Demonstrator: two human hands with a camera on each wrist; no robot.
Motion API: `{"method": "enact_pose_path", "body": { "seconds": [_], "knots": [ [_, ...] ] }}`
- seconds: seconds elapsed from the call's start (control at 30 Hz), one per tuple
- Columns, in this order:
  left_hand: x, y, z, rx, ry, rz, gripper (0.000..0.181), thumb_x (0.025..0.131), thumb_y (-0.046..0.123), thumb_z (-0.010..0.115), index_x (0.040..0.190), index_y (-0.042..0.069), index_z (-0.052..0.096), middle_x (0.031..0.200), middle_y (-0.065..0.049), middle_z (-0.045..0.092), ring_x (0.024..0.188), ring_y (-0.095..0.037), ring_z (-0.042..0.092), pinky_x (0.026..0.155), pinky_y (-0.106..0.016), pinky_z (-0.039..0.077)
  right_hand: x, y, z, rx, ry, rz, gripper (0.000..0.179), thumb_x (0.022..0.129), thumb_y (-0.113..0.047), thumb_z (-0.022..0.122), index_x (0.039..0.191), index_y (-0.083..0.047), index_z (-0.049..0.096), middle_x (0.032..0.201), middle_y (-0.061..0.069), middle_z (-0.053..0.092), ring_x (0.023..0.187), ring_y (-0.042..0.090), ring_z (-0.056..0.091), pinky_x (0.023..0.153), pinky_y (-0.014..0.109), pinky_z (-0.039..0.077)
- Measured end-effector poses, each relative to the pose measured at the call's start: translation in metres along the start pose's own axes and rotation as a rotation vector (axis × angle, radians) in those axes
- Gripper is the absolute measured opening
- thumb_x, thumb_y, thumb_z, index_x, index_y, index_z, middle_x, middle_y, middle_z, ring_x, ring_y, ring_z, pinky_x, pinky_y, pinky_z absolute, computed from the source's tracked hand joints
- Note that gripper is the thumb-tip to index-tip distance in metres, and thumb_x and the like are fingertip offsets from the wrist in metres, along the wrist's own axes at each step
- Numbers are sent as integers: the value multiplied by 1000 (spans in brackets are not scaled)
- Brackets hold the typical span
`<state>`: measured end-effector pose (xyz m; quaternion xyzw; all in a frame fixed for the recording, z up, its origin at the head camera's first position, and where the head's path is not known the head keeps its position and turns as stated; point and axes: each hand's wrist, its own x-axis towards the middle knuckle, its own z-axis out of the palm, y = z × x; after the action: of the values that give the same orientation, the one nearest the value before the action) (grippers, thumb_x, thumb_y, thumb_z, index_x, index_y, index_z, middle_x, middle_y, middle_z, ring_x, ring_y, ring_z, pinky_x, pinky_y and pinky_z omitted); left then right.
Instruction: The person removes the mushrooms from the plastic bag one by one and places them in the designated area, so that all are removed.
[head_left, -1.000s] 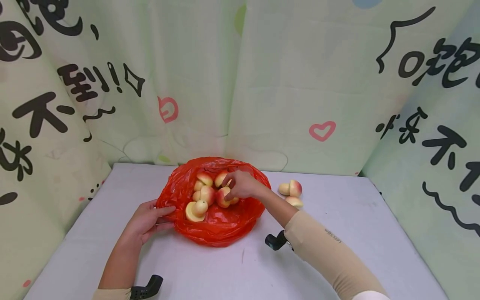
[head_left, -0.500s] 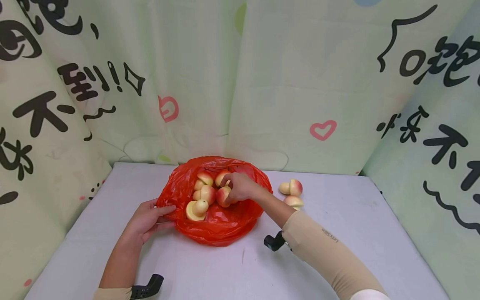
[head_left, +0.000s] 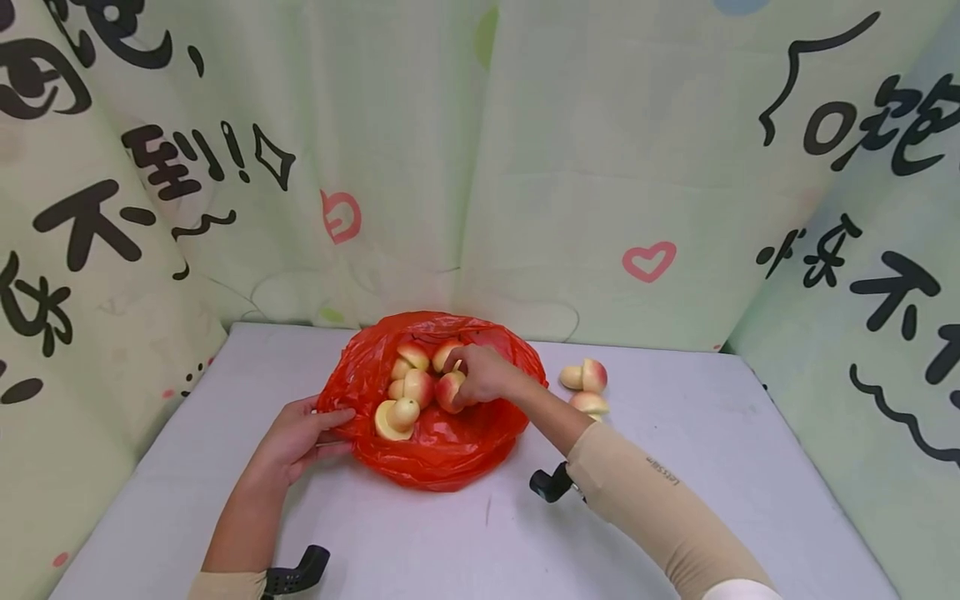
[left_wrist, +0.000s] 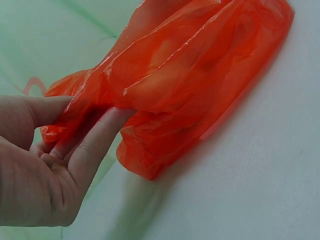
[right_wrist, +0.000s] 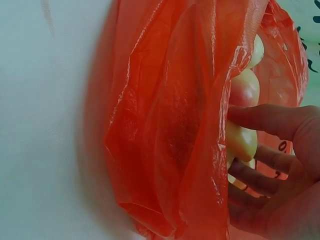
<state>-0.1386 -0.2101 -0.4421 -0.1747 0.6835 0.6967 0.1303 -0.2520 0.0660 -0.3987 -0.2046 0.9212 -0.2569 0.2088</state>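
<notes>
A red plastic bag sits with its mouth spread wide on the table, several cream-and-red toy mushrooms inside. My left hand pinches the bag's left rim, thumb over the edge and fingers beneath; in the left wrist view the red film stretches away from those fingers. Reaching over the right rim, my right hand grips a toy mushroom in the bag. The right wrist view has the thumb against a mushroom, with the other fingers on its far side, partly hidden by the bag.
Two more toy mushrooms, one behind the other, lie on the white table right of the bag, close to my right forearm. A printed pale green curtain encloses the table's back and sides.
My right hand's fingers have lowered and closed in around the mushroom in the bag. My left hand keeps its hold on the rim. The head view has shifted very slightly.
</notes>
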Motion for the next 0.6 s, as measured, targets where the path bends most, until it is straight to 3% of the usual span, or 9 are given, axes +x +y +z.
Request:
{"method": "enact_pose_path", "body": {
  "seconds": [0.6],
  "knots": [
    [1,-1,0,-3,-1,10,65,99,25,72,151,-1,44,120,-11,73,90,-20,78,80,-37,65,-8,4,-12,36,15,3,44,78,-13,90,116,-15,66,103,6,64,94,23,62,70,28,62]
  ]
}}
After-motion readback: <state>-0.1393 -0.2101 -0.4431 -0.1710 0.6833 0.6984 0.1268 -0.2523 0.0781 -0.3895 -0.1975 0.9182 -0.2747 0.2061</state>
